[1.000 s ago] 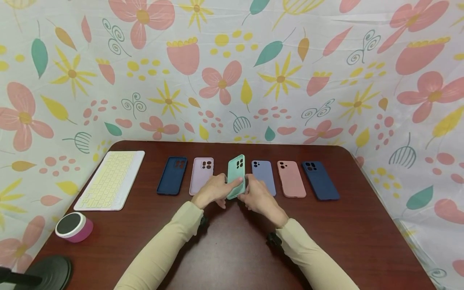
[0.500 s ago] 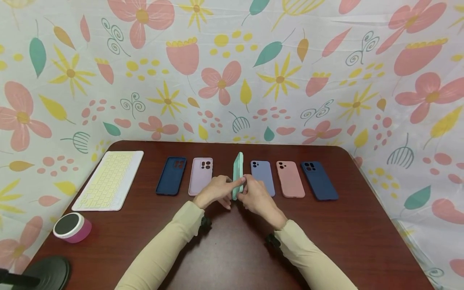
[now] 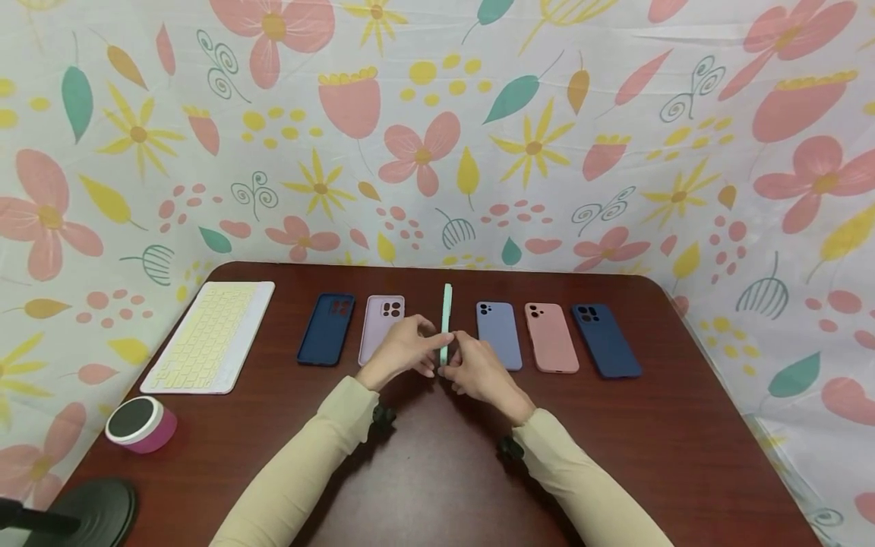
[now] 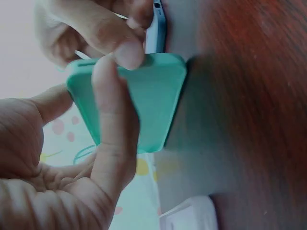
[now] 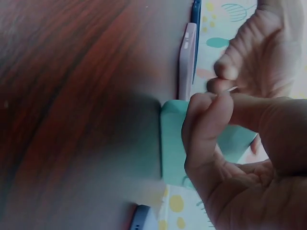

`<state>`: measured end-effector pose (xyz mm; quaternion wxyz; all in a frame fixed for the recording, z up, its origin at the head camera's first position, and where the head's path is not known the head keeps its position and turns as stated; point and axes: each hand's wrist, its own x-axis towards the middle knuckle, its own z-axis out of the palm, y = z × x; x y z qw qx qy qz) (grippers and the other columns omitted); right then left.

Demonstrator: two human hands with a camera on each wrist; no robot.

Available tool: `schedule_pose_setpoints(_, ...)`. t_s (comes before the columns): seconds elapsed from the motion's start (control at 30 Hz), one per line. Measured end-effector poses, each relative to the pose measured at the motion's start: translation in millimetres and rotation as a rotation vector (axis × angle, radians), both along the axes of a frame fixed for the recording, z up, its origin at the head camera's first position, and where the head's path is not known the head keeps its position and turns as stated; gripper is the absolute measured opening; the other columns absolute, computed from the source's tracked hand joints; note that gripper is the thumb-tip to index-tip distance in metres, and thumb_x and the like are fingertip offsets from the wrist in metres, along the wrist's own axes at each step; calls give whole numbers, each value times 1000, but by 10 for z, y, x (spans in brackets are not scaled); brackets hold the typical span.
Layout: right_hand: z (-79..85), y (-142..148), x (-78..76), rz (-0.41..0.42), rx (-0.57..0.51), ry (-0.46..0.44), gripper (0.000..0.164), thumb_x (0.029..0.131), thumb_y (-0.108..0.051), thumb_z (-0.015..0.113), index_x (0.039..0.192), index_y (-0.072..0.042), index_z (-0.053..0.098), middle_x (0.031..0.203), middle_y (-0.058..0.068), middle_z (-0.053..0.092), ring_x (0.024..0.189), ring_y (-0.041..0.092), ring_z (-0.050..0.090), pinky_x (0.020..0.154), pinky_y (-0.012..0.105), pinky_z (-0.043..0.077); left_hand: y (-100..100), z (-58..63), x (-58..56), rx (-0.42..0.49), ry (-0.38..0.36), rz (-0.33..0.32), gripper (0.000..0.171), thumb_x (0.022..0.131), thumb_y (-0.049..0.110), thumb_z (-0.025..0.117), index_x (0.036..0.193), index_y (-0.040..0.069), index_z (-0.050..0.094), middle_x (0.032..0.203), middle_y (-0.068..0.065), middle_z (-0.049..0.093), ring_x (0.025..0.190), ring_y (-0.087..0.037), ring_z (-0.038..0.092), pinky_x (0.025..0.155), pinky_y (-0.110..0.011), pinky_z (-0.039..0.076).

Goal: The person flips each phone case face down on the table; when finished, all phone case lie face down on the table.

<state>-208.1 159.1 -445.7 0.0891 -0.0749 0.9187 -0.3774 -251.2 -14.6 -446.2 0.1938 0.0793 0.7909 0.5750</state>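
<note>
A mint-green phone case (image 3: 446, 308) stands on its long edge on the table, seen edge-on in the head view. My left hand (image 3: 403, 346) holds its near end from the left, the thumb reaching over the upper edge. From the right, my right hand (image 3: 481, 372) pinches the same end with bent fingers. The left wrist view shows the hollow inner side of the case (image 4: 158, 105), a left finger lying across it. Part of the other face of the case (image 5: 172, 143) shows in the right wrist view, partly hidden behind right-hand fingers.
To the left lie a lilac case (image 3: 374, 334) and a dark blue case (image 3: 325, 330). A periwinkle case (image 3: 499, 334), a pink case (image 3: 551, 338) and a navy case (image 3: 607, 342) lie to the right. A keyboard (image 3: 208, 338), pink-white jar (image 3: 140, 425) and black round base (image 3: 89, 513) are further left.
The mint-green case has turned from showing its back at a slant to standing edge-on between my hands. Both hands stay at its near end; the other cases have not moved.
</note>
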Motion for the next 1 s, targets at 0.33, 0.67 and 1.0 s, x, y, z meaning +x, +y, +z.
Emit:
schedule_pose_setpoints(0.33, -86, 10, -94, 17, -24, -70, 59, 97, -9, 82, 149, 4, 56, 75, 6, 73, 54, 14, 67, 54, 27, 57, -20, 123, 78, -54, 137, 102, 32, 102, 12, 77, 128, -3, 65, 92, -15, 69, 50, -12, 66, 63, -45, 68)
schedule_pose_setpoints(0.67, -115, 49, -102, 4, 36, -106, 65, 98, -14, 82, 152, 7, 53, 76, 6, 73, 55, 15, 68, 59, 25, 55, -29, 139, 105, -152, 182, 116, 26, 104, 10, 75, 125, -3, 68, 91, -15, 73, 48, -10, 65, 62, -43, 68)
schedule_pose_setpoints(1.0, -120, 74, -107, -12, 77, -120, 70, 99, -13, 81, 157, 8, 48, 76, 6, 73, 55, 15, 68, 63, 25, 55, -71, 44, 76, -190, 175, 114, 27, 104, 10, 74, 126, -5, 69, 90, -15, 73, 47, -10, 65, 58, -38, 67)
